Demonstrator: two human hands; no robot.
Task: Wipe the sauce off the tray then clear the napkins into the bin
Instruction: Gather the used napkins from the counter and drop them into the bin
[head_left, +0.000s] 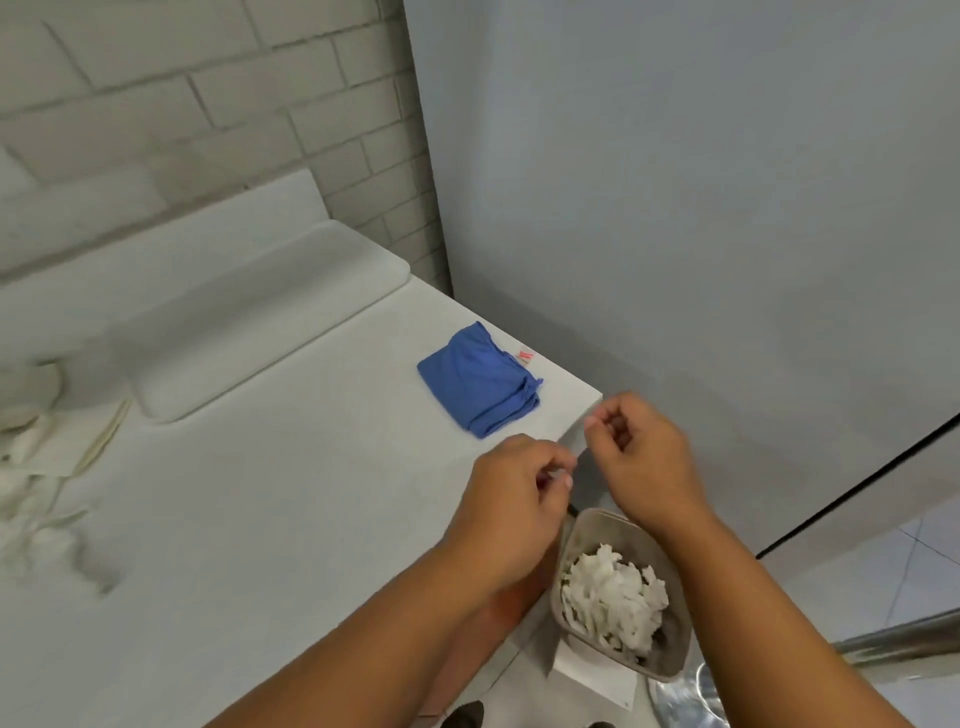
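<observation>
Napkins (615, 597) lie crumpled in the bin (670, 551), straight below your fingers. Your right hand (644, 457) is curled, fingertips drawn together on nothing visible. Your left hand (511, 486) is curled too, with a white scrap seemingly pinched at its fingertips; blur leaves that unsure. If so, move it out past the counter (260, 519) edge before letting go, so it falls inside the rim. Just beyond your knuckles sits a folded blue cloth (478, 384). Further left lies the white tray (260, 317), and far left more crumpled paper (31, 530), likely the next load.
</observation>
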